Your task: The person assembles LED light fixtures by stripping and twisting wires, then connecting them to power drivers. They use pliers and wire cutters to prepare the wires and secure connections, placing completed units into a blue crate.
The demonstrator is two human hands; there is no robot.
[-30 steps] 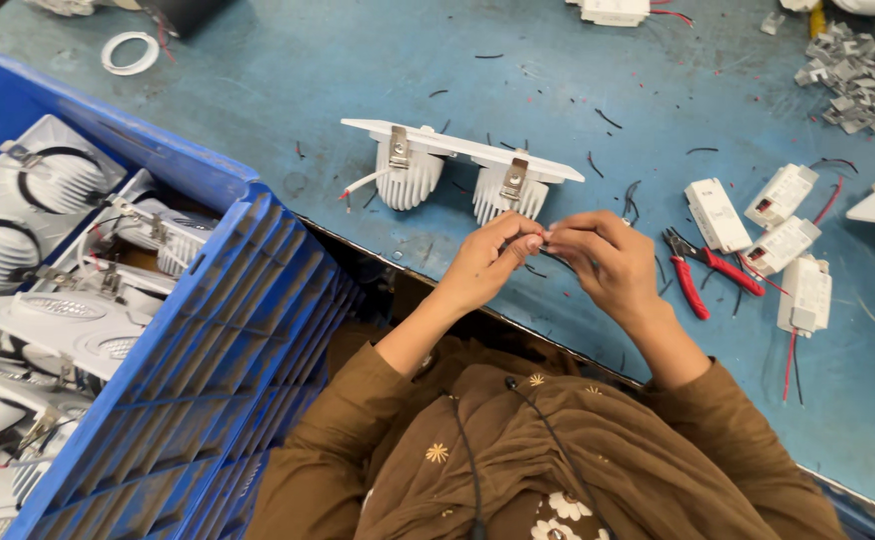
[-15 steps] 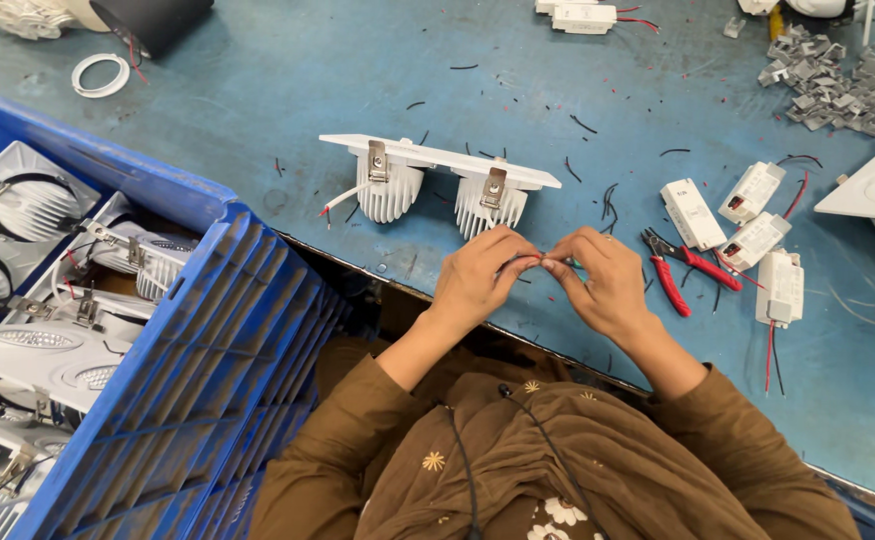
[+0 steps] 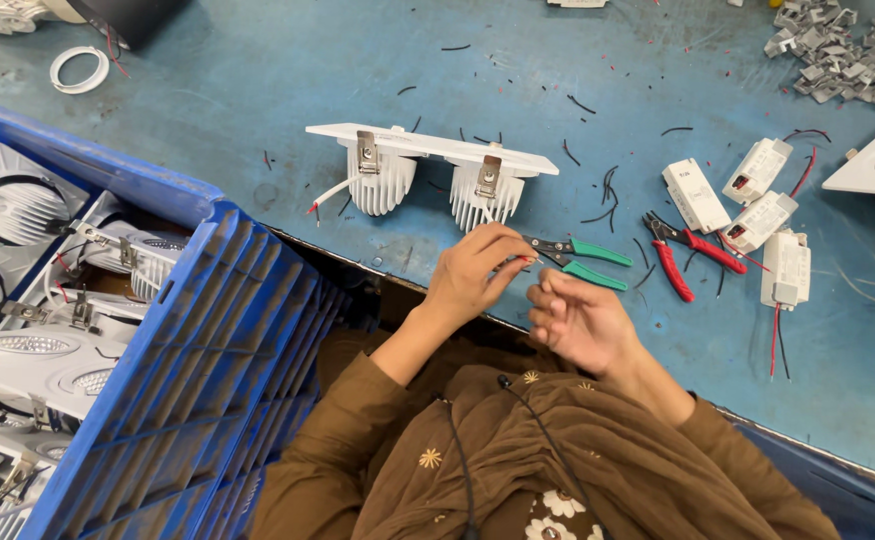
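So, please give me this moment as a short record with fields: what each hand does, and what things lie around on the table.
left hand: fingertips at the jaws of the green-handled pliers; grip not certain
right hand: loosely curled beside the pliers' handles, holding nothing visible
fixture: white twin downlight, face down, finned backs up, just beyond the hands
red-handled cutters: lying to the right, untouched
driver boxes: four small white ones, wired, near the cutters
crate: blue, at left, filled with more white fixtures
table: blue, scattered with wire scraps

Two pliers, green-handled (image 3: 583, 262) and red-handled (image 3: 688, 255), four white driver boxes (image 3: 695, 195), one white ring (image 3: 80, 69).
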